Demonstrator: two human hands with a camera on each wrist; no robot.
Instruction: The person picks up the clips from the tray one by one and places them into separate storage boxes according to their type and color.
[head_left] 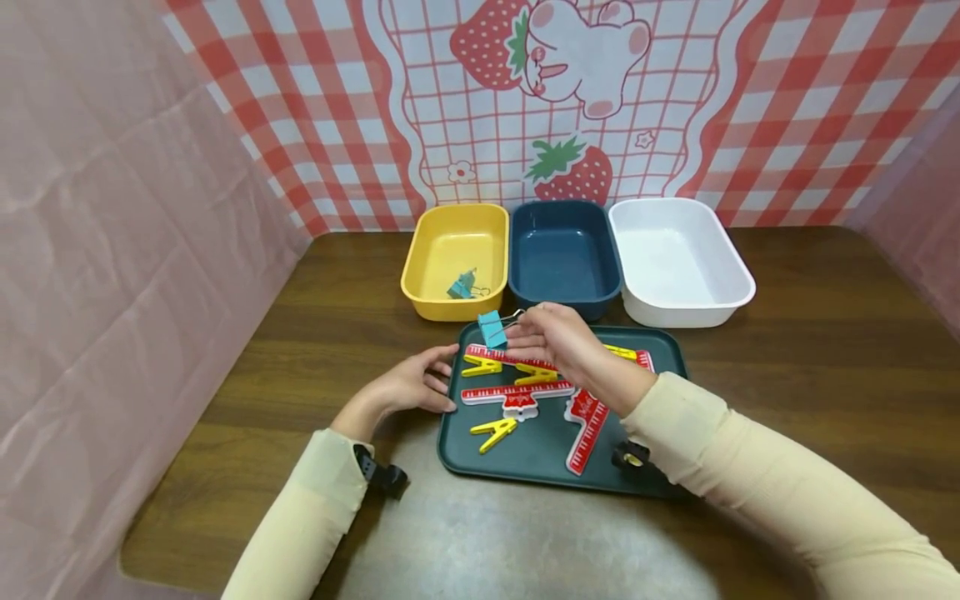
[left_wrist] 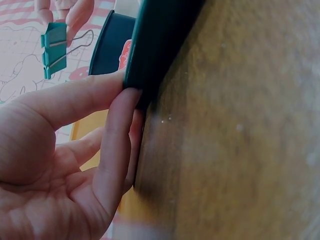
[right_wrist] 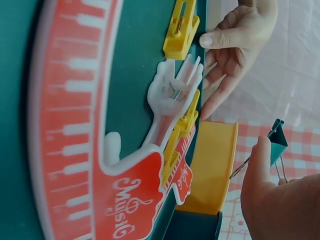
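In the head view my right hand [head_left: 558,337] pinches a teal binder clip [head_left: 492,330] by its wire handles, above the far left part of the dark green tray [head_left: 487,468]. The clip [left_wrist: 55,47] also shows in the left wrist view, with its body hanging free of the fingers. My left hand [head_left: 408,383] touches the tray's left rim with its thumb and fingertips, the fingers loosely bent. On the tray lie red-and-white piano-keyboard clips [head_left: 517,393] marked "Music", and several yellow clothespins [head_left: 493,433].
Behind the tray stand a yellow bin [head_left: 427,250] with teal binder clips [head_left: 467,285] inside, a dark blue bin [head_left: 562,242] and a white bin [head_left: 678,250]. A red checked cloth [head_left: 315,100] hangs behind them. The table [head_left: 300,333] is dark wood.
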